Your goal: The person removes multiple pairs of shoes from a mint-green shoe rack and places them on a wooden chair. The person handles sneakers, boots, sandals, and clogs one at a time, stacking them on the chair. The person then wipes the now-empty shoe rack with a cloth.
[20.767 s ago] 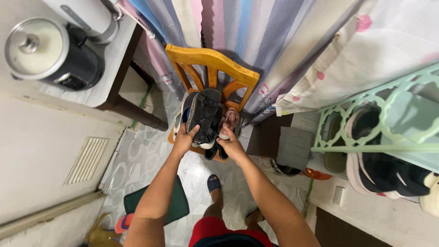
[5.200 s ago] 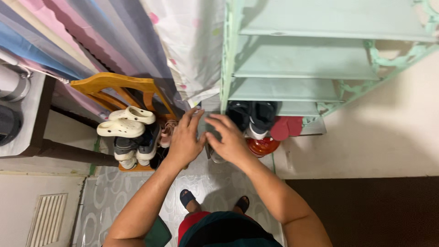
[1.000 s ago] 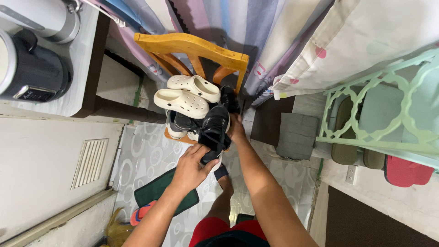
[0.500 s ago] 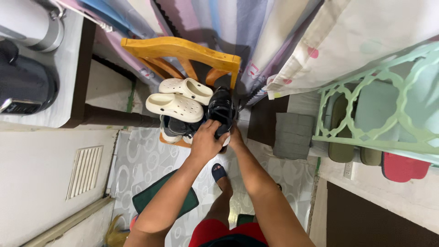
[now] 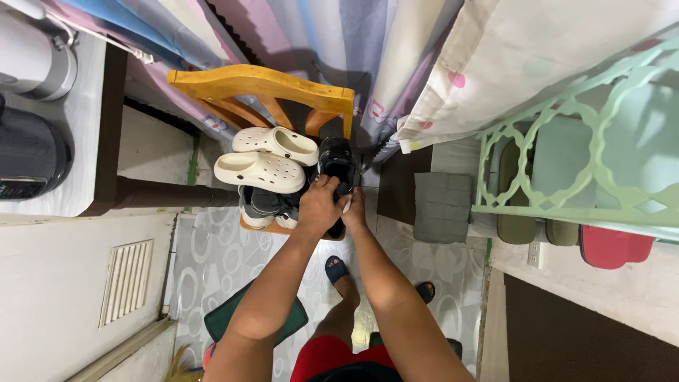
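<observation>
A yellow wooden chair (image 5: 262,81) carries a pile of shoes. Two cream clogs (image 5: 262,170) lie on top at the left, over dark grey sneakers (image 5: 262,205). A black shoe (image 5: 338,161) sits at the pile's right side. My left hand (image 5: 320,205) is closed over the near end of that black shoe. My right hand (image 5: 355,211) touches it from the right, its fingers mostly hidden behind the shoe and my left hand.
A mint green shoe rack (image 5: 566,163) stands at the right with a red slipper (image 5: 614,247) and olive slippers (image 5: 516,226) low down. Striped curtains (image 5: 318,42) hang behind the chair. A dark cooker (image 5: 28,152) sits on a counter at left. A green mat (image 5: 233,322) lies on the floor.
The black shoe has gone from in front of the chair up onto the right side of the pile. Both hands followed it and stay on it.
</observation>
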